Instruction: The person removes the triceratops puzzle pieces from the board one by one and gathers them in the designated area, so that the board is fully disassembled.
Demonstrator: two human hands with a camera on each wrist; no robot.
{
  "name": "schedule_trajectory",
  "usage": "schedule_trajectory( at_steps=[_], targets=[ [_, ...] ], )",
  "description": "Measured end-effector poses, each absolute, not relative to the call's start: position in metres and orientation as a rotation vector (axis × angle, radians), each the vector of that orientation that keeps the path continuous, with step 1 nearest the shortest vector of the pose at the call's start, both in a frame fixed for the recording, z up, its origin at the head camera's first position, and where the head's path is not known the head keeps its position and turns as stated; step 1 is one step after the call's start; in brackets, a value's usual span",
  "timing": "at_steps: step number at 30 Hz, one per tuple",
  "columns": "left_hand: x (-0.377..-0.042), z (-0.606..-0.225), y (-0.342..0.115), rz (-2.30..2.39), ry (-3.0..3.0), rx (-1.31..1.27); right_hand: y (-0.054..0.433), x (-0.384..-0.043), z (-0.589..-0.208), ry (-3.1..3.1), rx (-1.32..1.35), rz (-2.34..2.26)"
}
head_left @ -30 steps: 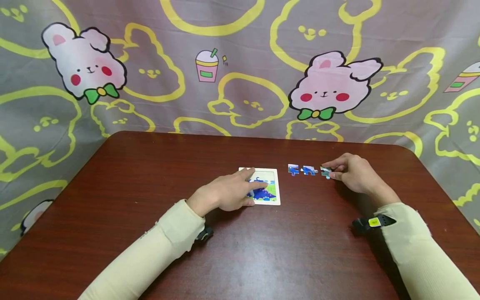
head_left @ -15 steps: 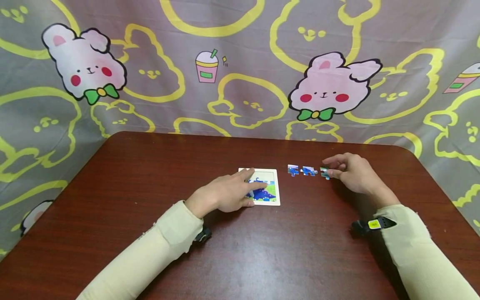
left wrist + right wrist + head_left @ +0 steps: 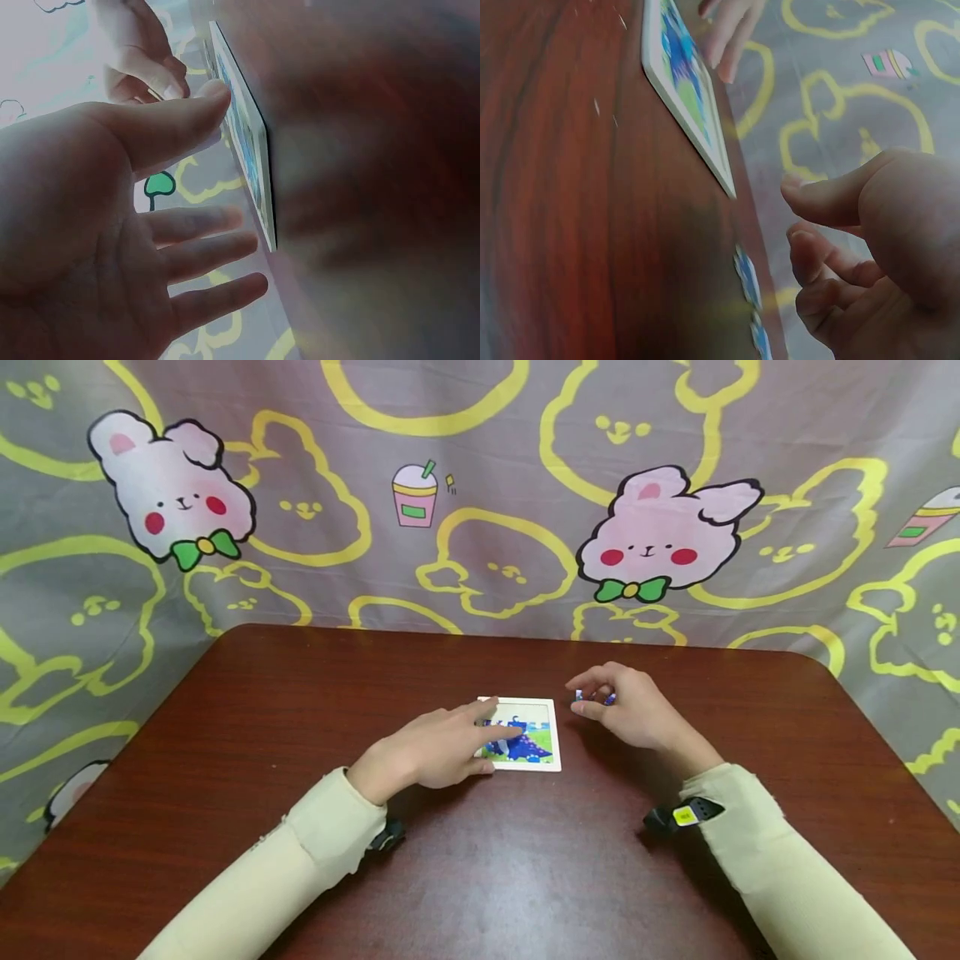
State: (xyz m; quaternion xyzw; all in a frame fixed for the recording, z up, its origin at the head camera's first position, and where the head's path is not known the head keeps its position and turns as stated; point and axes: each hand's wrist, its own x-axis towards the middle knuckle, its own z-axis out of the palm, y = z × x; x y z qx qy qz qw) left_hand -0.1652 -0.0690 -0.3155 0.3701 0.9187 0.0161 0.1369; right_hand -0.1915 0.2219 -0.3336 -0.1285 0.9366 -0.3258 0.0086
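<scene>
A small white-framed jigsaw puzzle [image 3: 557, 747] with a blue dinosaur picture lies flat on the table, its top part without pieces. My left hand [image 3: 435, 747] reaches over its left side, fingers spread and rather straight. To the right of the frame, a loose jigsaw piece [image 3: 578, 695] shows between the thumb and forefinger of my right hand [image 3: 633, 706]. A second loose piece [image 3: 611, 699] peeks out from behind those fingers. The right wrist view shows both pieces on the table, with the right thumb [image 3: 817, 199] and fingertips apart and nothing between them. The third piece is hidden.
The brown wooden table [image 3: 480, 868] stretches around the puzzle on all sides. Behind it hangs a grey curtain [image 3: 495, 468] printed with yellow outlines and rabbit faces. Dark camera straps circle both wrists, over cream sleeves [image 3: 765, 843].
My right hand has left the rightmost jigsaw piece and moved left to the leftmost one. My left hand has shifted slightly left across the puzzle, uncovering more of the picture.
</scene>
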Motion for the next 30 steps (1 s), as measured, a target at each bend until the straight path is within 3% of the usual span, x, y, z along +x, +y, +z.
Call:
schedule_trajectory(
  at_steps=[16, 30],
  targets=[
    [-0.15, -0.319, -0.096, 0.067, 2.686, 1.061, 0.157, -0.193, -0.342, 2.789, -0.604, -1.03],
    [-0.15, -0.321, -0.097, 0.102, 2.668, 1.073, 0.138, -0.191, -0.348, 2.709, -0.589, -0.965]
  ],
)
